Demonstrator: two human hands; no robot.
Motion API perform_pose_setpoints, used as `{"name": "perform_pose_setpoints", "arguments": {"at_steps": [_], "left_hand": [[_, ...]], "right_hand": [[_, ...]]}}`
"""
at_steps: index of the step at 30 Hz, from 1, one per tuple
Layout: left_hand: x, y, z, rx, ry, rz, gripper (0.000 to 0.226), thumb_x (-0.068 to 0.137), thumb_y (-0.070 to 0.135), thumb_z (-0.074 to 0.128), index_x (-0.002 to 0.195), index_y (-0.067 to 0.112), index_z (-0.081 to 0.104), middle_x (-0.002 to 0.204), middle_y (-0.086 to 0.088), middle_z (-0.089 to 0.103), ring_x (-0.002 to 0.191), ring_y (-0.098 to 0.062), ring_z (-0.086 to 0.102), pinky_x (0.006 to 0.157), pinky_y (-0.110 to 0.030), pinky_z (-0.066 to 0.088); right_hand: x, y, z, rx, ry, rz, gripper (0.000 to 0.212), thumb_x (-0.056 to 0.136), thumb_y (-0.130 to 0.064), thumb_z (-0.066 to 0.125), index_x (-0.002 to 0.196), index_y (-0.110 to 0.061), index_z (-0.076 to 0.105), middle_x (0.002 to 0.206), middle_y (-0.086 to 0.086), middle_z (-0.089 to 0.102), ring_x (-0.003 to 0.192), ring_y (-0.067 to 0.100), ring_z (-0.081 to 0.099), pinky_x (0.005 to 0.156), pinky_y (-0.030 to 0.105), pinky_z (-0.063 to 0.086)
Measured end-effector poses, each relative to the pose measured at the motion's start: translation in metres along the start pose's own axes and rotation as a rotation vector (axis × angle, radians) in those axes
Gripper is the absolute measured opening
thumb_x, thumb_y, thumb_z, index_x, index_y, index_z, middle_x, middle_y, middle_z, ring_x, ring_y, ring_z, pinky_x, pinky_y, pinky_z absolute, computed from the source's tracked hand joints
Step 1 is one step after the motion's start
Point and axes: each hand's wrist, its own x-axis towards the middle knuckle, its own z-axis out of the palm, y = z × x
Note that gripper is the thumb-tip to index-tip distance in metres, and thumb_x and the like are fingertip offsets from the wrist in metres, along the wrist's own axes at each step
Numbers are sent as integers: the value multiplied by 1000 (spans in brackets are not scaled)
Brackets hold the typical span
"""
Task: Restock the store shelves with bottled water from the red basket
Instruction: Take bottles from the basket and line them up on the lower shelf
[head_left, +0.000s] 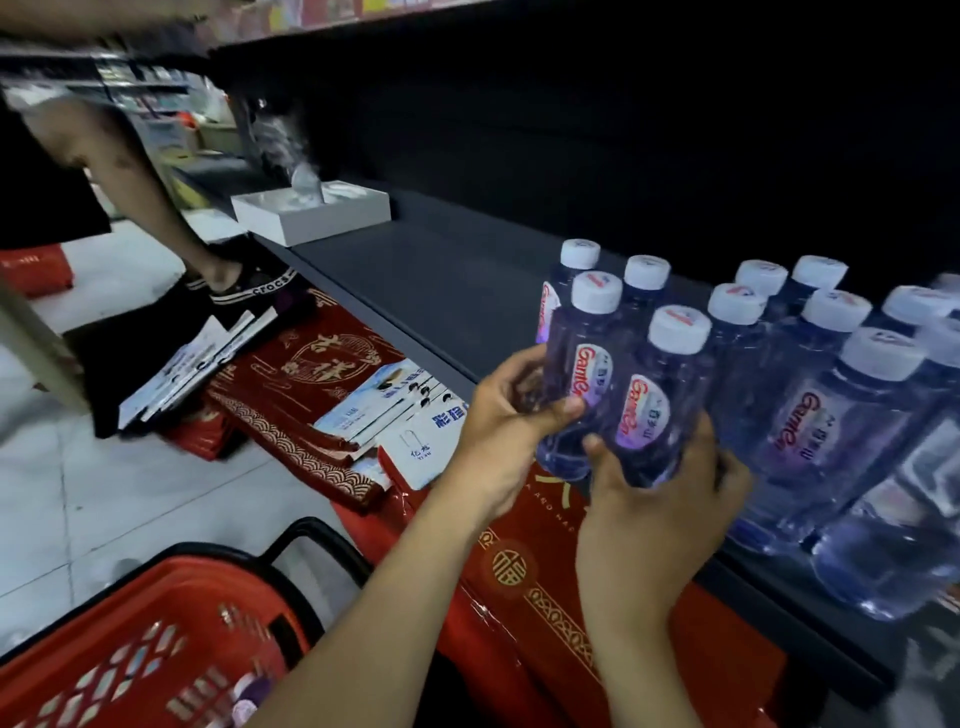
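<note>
Several clear water bottles with white caps and red-lettered labels stand on a dark shelf (457, 270) at the right. My left hand (506, 421) grips the front-left bottle (584, 379) low on its body. My right hand (660, 514) holds the neighbouring bottle (654, 405) from below, at the shelf's front edge. More bottles (826, 410) are packed in rows to their right. The red basket (156, 644) with black handles sits at the lower left on the floor; one bottle cap shows inside it.
A white open box (311, 210) with crumpled plastic sits further left on the shelf. Red gift bags and white packets (384, 405) lie on the level below. Another person's leg and black sandal (244, 283) stand at the left, on the pale tiled floor.
</note>
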Motion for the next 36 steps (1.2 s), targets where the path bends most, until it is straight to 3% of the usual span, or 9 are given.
{"name": "perform_pose_setpoints", "arguments": {"at_steps": [2, 4, 8, 13, 17, 22, 26, 30, 36], "left_hand": [[2, -4, -2, -7, -17, -7, 46, 68, -7, 66, 109, 11, 63, 98, 0, 73, 97, -14, 67, 88, -28, 54], [5, -6, -3, -12, -38, -19, 44, 70, -5, 66, 111, 12, 63, 99, 1, 73, 100, -14, 66, 92, -29, 53], [6, -10, -5, 120, -67, -18, 47, 79, 7, 66, 125, 14, 59, 120, -10, 65, 114, -20, 61, 103, -40, 47], [2, -9, -10, 410, -50, 45, 51, 90, 20, 65, 138, 25, 49, 126, -3, 54, 116, -9, 54, 101, -30, 47], [1, -10, -5, 523, 24, 102, 46, 90, 15, 66, 133, 22, 50, 124, 8, 61, 110, 0, 58, 95, -22, 48], [-3, -12, -5, 713, 56, 122, 55, 91, 18, 65, 141, 28, 44, 118, 4, 49, 102, 13, 51, 92, -7, 41], [-4, -10, 2, 775, 45, 134, 57, 95, 22, 60, 146, 35, 37, 115, 4, 48, 113, -8, 54, 100, -26, 45], [-3, -14, 2, 692, 79, 160, 56, 91, 15, 65, 138, 28, 38, 121, 7, 60, 113, -4, 58, 99, -33, 50], [8, -25, 10, 717, 204, 231, 29, 88, 15, 69, 111, 21, 52, 112, 2, 57, 106, -8, 57, 91, -37, 52]], "right_hand": [[3, 5, 5, 20, 22, -2, 75, 75, -15, 84, 141, -16, 50, 123, 9, 37, 118, 21, 44, 99, 6, 40], [7, 9, 10, 17, 29, 0, 75, 75, -15, 84, 141, -15, 49, 126, 14, 38, 120, 21, 44, 95, -4, 32], [11, 14, 14, 10, 22, -2, 76, 77, -19, 83, 143, -16, 47, 132, 12, 41, 124, 16, 42, 97, -2, 28], [14, 15, 16, -71, 20, -33, 79, 76, -26, 83, 144, -18, 43, 140, 11, 40, 132, 31, 40, 105, 38, 40], [12, 14, 13, -116, -17, -48, 83, 76, -23, 83, 145, -17, 38, 142, 11, 39, 134, 32, 36, 105, 51, 42], [9, 18, 7, -220, -89, -122, 79, 82, -19, 78, 146, -12, 33, 146, 18, 33, 137, 39, 31, 107, 52, 37], [17, 18, 9, -223, -139, -66, 81, 85, -24, 74, 151, -13, 28, 151, 18, 27, 138, 35, 30, 106, 44, 36], [15, 19, 6, -208, -125, -91, 84, 84, -19, 75, 151, -16, 24, 147, 14, 31, 133, 31, 39, 103, 48, 46], [14, 23, 7, -105, -95, -136, 71, 80, -1, 72, 137, -18, 34, 135, 10, 42, 115, 21, 54, 88, 32, 54]]}}
